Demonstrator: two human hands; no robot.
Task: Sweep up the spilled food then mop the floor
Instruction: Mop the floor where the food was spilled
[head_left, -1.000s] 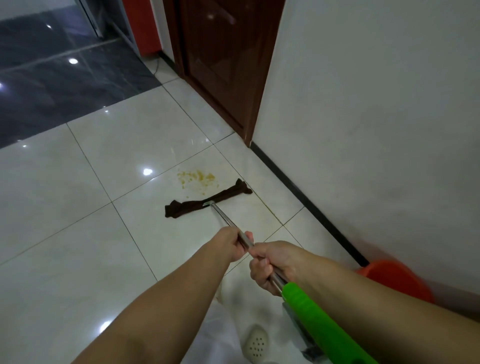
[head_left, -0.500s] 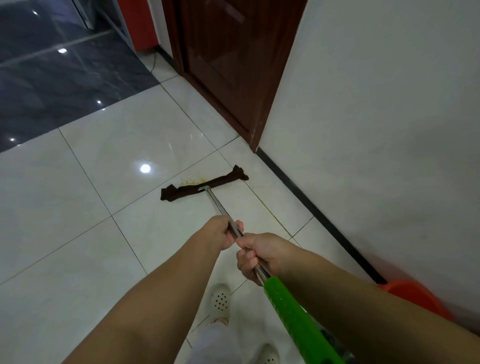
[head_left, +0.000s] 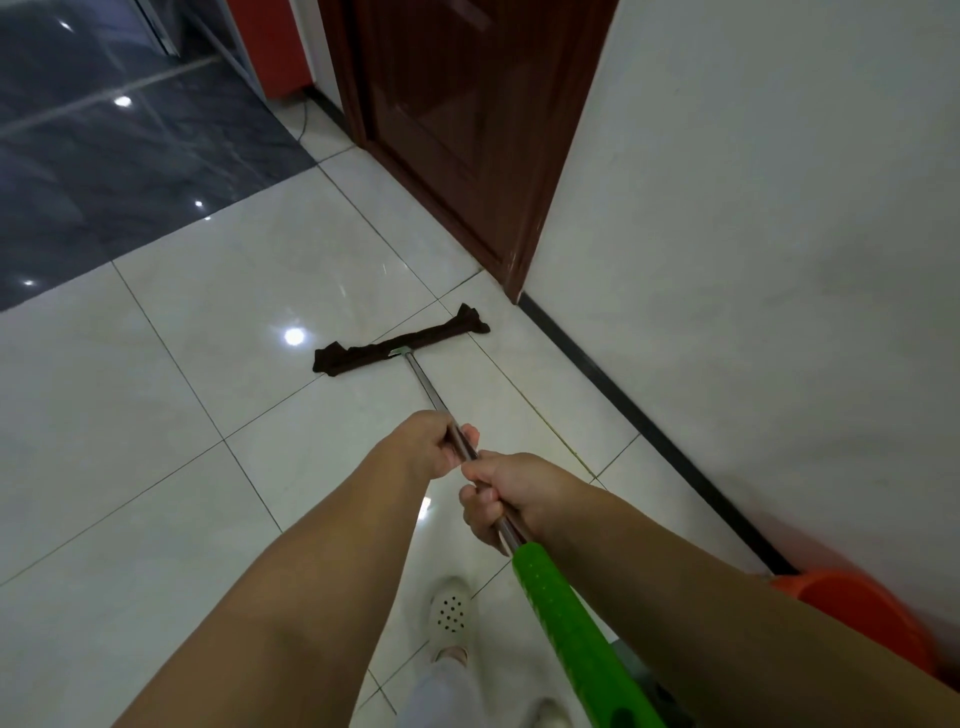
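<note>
Both hands were wrapped around the mop's thin silver metal pole: left hand further down, right hand just above the bright green plastic grip, fingers curled tight on it. The flat dark brown cloth mop head lay on the glossy white tiled floor, near the dark wooden door. An orange plastic bucket sat by the white wall.

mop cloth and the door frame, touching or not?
Apart. The head view shows bare white tile between the right end of the mop cloth and the foot of the door frame.
</note>
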